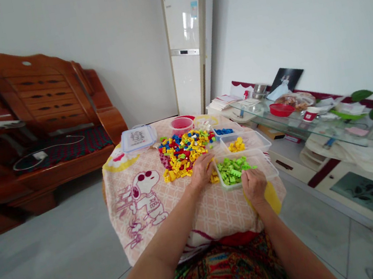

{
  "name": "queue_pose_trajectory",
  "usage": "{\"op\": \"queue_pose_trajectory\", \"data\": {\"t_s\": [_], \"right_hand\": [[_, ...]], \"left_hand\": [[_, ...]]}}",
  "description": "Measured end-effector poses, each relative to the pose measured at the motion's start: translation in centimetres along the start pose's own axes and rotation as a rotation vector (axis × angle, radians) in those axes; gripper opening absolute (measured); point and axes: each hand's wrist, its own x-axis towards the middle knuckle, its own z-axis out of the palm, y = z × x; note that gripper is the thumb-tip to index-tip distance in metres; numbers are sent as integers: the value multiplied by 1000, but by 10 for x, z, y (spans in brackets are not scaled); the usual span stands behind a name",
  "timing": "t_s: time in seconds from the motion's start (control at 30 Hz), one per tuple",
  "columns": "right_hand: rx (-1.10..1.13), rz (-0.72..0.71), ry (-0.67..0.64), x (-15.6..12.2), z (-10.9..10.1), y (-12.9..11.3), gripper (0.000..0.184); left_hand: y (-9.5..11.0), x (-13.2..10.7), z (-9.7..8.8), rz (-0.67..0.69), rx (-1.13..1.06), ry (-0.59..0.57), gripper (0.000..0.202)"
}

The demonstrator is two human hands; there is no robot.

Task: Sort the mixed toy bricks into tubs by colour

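A heap of small toy building bricks [183, 152], mostly yellow with red, blue and white ones, lies on the cloth-covered table. My left hand [202, 170] is at the heap's front right edge, its fingers curled down by some yellow bricks; whatever they pinch is hidden. Right of it stands a clear plastic container [270, 168] with light green bricks [231, 170]. Over its front rim my right hand [254, 184] is closed, fingers bent inward beside the green bricks; I cannot tell what is in them. Behind, another clear container [260, 140] has yellow bricks [236, 144].
Blue bricks [223, 131] fill part of a farther container. A pink-red bowl [181, 124] and a lidded clear box [138, 138] stand at the back. The patterned tablecloth [176, 204] covers the table. A cluttered glass-topped cabinet [330, 136] is right, a wooden chair [45, 97] left.
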Motion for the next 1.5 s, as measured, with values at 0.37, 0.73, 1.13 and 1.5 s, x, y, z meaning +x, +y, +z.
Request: {"op": "queue_pose_trajectory", "data": {"t_s": [0.37,0.73,1.13,1.5], "right_hand": [[38,20,-23,1,0,0,37],[20,15,-14,1,0,0,38],[35,9,-16,1,1,1,38],[-5,-10,-7,1,0,0,40]], "left_hand": [[-38,5,-61,-637,520,124,31],[-41,2,-57,-620,579,11,28],[-42,2,-56,-691,561,81,25],[-39,3,-60,-717,514,79,19]]}}
